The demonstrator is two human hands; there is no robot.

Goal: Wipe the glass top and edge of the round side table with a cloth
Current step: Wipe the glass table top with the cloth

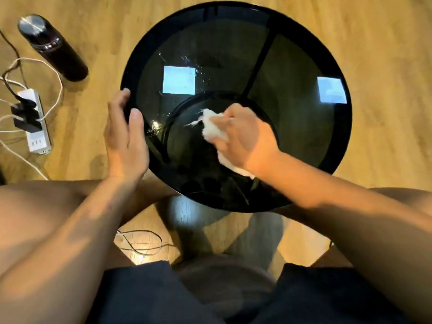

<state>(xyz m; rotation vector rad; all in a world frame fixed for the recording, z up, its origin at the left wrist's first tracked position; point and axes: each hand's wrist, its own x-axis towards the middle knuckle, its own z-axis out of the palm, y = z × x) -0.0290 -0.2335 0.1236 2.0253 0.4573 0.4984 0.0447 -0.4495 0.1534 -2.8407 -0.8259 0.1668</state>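
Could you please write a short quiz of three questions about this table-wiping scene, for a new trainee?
1. True or false: the right hand presses a white cloth on the glass top.
2. What does the left hand do?
A. holds the table's edge
B. lifts the bottle
C. unplugs a cable
3. Fill in: on the floor beside the table, a dark ____ stands near a power strip.

Key
1. True.
2. A; its fingers wrap the dark rim on the person's left side.
3. Bottle.
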